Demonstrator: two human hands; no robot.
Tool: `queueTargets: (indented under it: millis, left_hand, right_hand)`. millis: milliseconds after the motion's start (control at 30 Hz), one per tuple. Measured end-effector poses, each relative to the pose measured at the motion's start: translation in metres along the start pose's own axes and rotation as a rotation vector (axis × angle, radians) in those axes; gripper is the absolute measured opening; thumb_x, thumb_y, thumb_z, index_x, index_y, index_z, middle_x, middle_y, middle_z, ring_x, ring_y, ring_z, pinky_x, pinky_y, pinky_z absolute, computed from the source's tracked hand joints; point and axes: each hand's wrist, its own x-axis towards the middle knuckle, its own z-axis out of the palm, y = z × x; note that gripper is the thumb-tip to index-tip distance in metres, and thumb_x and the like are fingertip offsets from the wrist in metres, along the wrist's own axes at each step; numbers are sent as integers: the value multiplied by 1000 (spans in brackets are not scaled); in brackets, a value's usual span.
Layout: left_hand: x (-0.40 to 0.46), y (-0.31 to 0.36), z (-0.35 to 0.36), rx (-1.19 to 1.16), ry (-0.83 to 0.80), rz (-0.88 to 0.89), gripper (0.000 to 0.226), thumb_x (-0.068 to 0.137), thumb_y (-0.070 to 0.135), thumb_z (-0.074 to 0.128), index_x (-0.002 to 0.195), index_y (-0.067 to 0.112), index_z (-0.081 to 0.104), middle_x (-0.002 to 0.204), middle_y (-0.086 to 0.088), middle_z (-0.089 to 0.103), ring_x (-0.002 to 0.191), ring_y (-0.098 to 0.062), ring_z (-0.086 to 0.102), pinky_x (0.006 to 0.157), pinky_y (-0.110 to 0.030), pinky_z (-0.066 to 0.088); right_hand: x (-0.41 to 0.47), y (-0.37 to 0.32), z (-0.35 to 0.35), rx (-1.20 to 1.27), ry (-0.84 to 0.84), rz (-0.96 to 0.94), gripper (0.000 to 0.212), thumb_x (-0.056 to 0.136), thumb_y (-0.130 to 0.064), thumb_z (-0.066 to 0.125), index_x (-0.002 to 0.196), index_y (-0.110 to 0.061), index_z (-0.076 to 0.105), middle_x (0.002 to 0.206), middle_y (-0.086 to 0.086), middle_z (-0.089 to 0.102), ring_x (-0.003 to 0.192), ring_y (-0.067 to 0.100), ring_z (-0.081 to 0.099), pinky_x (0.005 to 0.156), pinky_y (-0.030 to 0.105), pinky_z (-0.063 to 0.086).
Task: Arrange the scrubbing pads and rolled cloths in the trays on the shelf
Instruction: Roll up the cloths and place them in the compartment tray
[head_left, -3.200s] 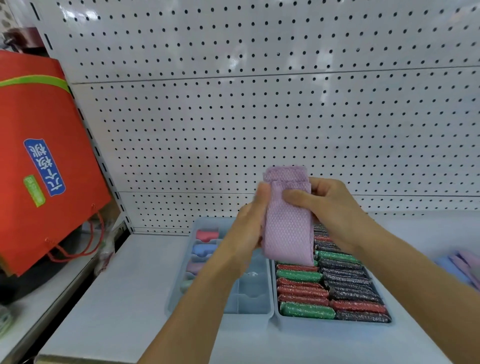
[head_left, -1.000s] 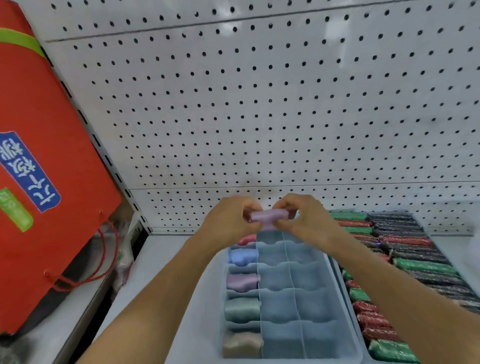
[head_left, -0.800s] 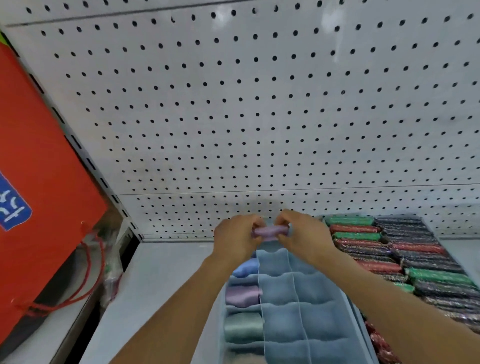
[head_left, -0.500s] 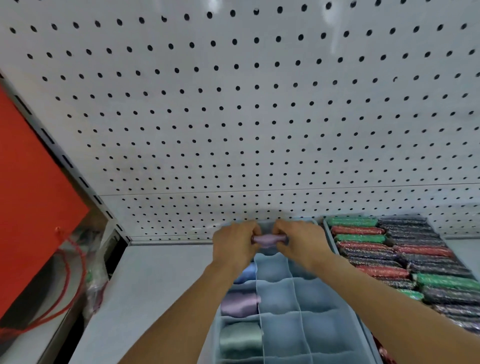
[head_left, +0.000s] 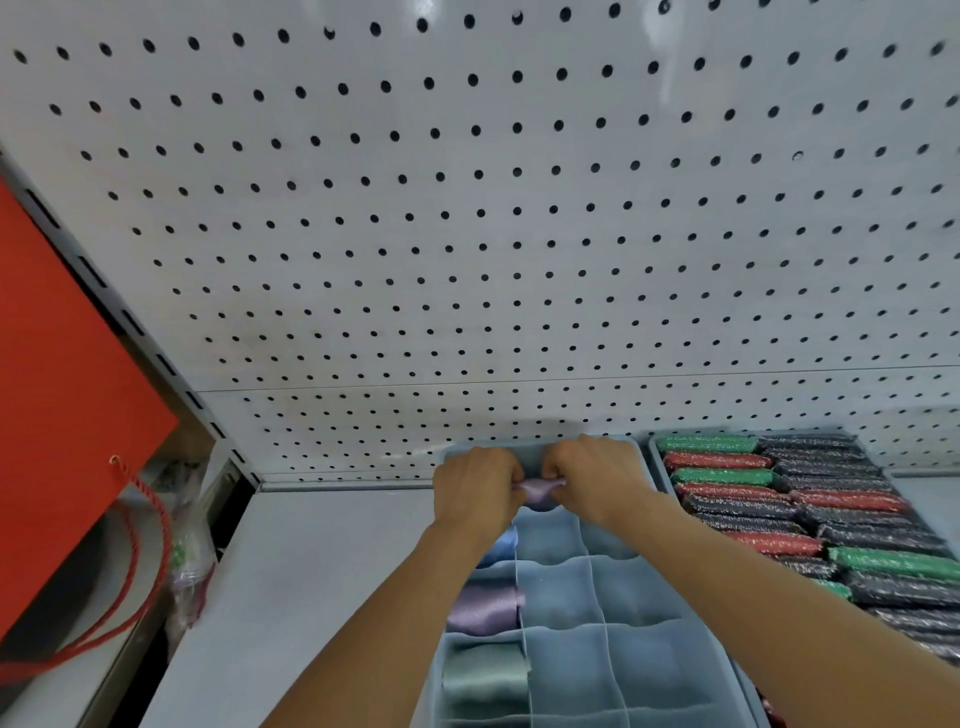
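Left hand (head_left: 475, 491) and right hand (head_left: 597, 480) pinch the ends of a lilac rolled cloth (head_left: 537, 489), fingers curled round it, at the far end of the divided tray (head_left: 675, 670). Tray: pale blue plastic, grid cells; left column holds blue (head_left: 501, 545), purple (head_left: 485, 608) and green (head_left: 483, 680) satiny rolls. Right tray (head_left: 655, 457) is packed with glittery red, green and dark scrub pads (head_left: 727, 475). White pegboard (head_left: 467, 234) behind; grey shelf (head_left: 311, 571).

Both hands (head_left: 537, 480) pinch lilac rolled cloth (head_left: 538, 488), apparently over divided tray (head_left: 644, 670).
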Motion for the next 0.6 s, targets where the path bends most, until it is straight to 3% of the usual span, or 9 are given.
queueTargets:
  millis: [100,200,267,333,433,600]
  left_hand:
    - [2,1,-1,-4,-36,-6,18,82,38,64,88,23,71,88,2,67,84,-24,62,63,-26,38]
    - [-2,1,-8,-63,-83,-5,21,84,43,62,89,23,67,89,3,66,89,-24,63,65,-27,40]
    - [-11,5,-17,-98,-78,10,19,85,43,58,85,24,63,86,4,62,88,-23,62,64,-28,40]
    - [-26,12,-28,-121,-41,41,19,87,45,55,96,30,64,93,6,59,91,-19,60,67,-29,42]
    - [-54,30,-37,-178,78,94,28,89,52,51,106,32,62,98,8,58,95,-15,56,74,-32,46]
    - [-99,81,-37,-339,256,179,59,85,68,29,123,34,58,114,17,60,106,-7,53,91,-26,38]
  right_hand:
    - [0,-3,-3,43,-46,-4,15,84,-26,55,89,-20,67,88,2,64,78,24,56,62,27,38]
    - [-7,2,-3,252,-76,-9,29,85,-46,55,76,-19,61,73,0,61,72,22,58,58,29,39]
    - [-21,7,-5,340,-43,-21,17,86,-41,55,89,-28,66,85,-5,66,82,19,60,65,29,44]
    - [-42,13,-10,379,47,-19,21,88,-36,55,107,-39,65,103,-9,66,97,17,61,72,29,46]
    - [-80,28,-17,329,209,-27,28,93,-33,53,120,-34,60,116,-6,62,110,18,56,81,31,48]
    - [-155,67,-21,393,549,-47,28,91,-35,54,117,-31,61,115,-11,64,108,15,60,86,34,49]
